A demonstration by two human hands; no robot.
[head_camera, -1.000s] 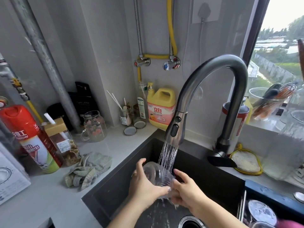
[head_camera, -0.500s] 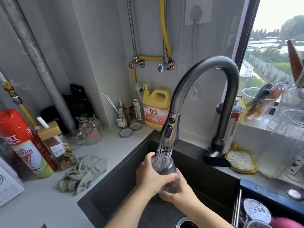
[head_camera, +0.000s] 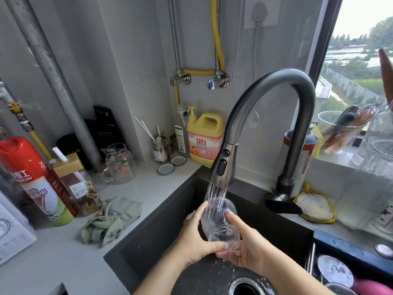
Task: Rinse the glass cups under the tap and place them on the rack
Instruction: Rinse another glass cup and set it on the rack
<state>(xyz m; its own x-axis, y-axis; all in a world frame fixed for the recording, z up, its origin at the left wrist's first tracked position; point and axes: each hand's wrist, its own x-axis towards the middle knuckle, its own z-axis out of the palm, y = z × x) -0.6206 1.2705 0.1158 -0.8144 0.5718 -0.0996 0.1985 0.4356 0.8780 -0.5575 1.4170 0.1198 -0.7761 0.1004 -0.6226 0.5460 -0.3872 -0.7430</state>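
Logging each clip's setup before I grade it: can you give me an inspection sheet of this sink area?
Surface: grey countertop around a dark sink, wet near the drain.
Job's things: glass cup tilted under the running tap.
Clutter: rag, yellow detergent jug, red spray can, glass mug on the counter.
Hands: left hand and right hand both hold the cup.
Cables: white cord hangs from a wall socket; yellow hose on the wall.
Surroundings: window on the right, daylight.

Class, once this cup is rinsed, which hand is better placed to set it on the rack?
Probably the right hand: it holds the cup, and the rack sits to its right, past the sink's edge. The left hand would have to cross over.
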